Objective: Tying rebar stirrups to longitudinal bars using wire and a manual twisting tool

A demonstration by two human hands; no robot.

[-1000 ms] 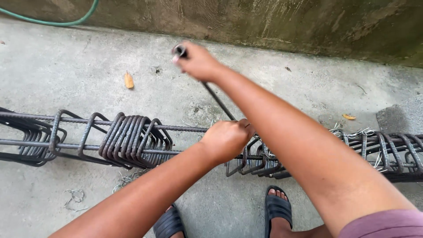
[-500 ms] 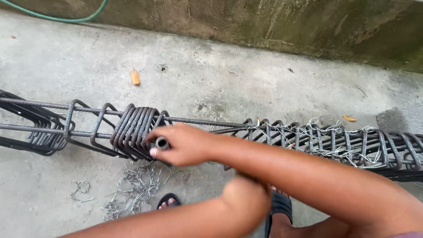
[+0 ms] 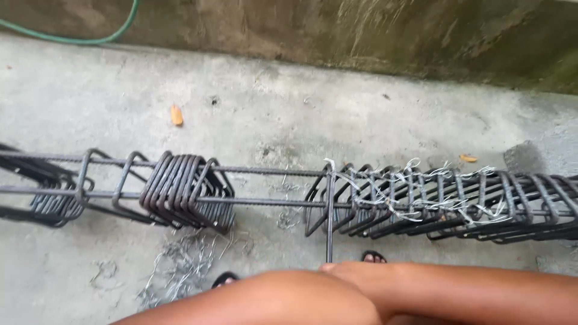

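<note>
green garden hose [image 3: 114, 33] curls at top left along the stained concrete wall [image 3: 361, 30]. dark steel rebar cage [image 3: 271, 186] lies lengthwise across the grey concrete floor [image 3: 271, 108], two long bars running left to right. loose stirrups at far left [image 3: 48, 198], then a tight bunch of rectangular stirrups [image 3: 186, 189] on the bars, a bare stretch, then one upright stirrup [image 3: 330, 210] just right of centre. right of it, a row of leaning stirrups [image 3: 451, 207] draped with pale tie wire [image 3: 415, 180]. scraps of wire [image 3: 174, 271] on the floor lower left, small orange leaf [image 3: 176, 114] above. left forearm [image 3: 271, 301] and right forearm [image 3: 469, 289] cross the bottom edge, just below the upright stirrup; both hands out of view, grip cannot be told. dark sandal tips [image 3: 373, 257] peek out beneath.
</note>
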